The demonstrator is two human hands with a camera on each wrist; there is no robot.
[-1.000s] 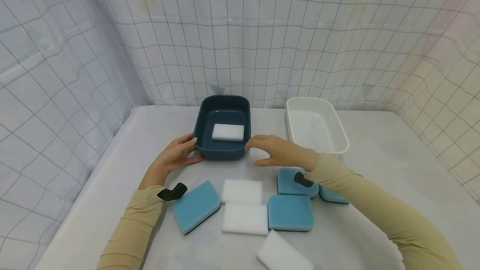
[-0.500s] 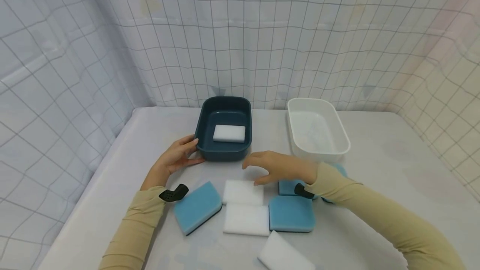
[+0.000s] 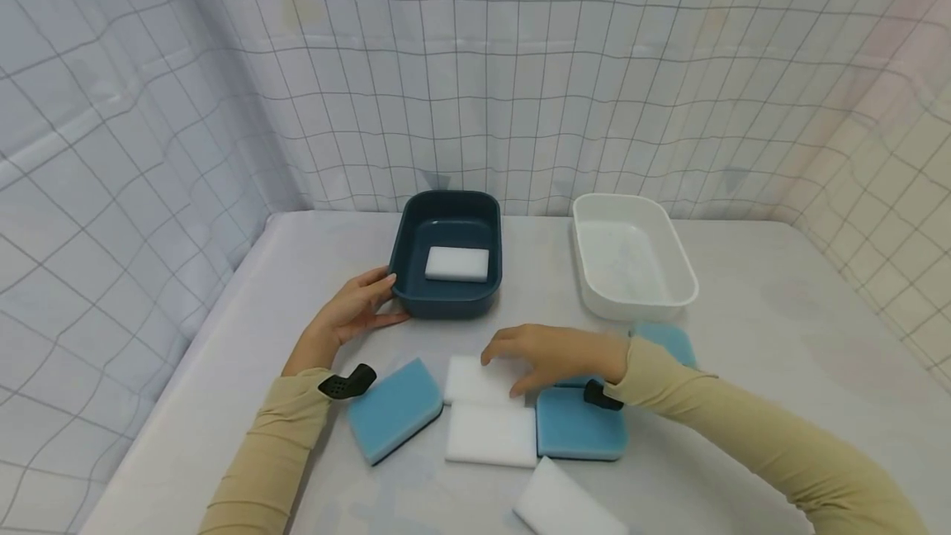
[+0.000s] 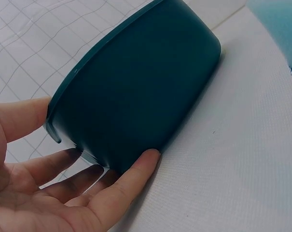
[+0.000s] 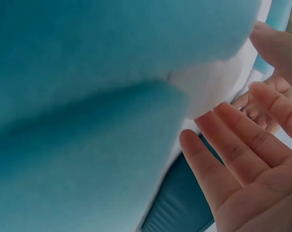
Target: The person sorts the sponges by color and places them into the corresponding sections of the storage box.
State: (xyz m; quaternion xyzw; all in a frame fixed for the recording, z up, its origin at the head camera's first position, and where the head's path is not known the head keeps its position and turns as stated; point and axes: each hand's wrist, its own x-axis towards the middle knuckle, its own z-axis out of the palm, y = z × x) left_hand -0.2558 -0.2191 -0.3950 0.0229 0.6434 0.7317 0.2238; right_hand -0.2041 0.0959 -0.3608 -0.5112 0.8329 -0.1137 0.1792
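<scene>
My left hand touches the left front corner of a dark teal tub. In the left wrist view, thumb and fingers lie against its rim and side. One white sponge lies inside the tub. My right hand hovers over a white sponge, fingers spread and slightly bent, nothing held. In the right wrist view, large blue sponges fill the left side, with a white sponge near the fingertips. A second white sponge lies directly in front of the one under my hand.
An empty white tub stands at the back right. Blue sponges with dark undersides lie left, right and behind the right wrist; another is mostly hidden under that wrist. A tilted white sponge lies near the front.
My right hand has moved from beside the dark tub's right front corner toward me, to above the white sponge. The left hand has stayed at the tub.
</scene>
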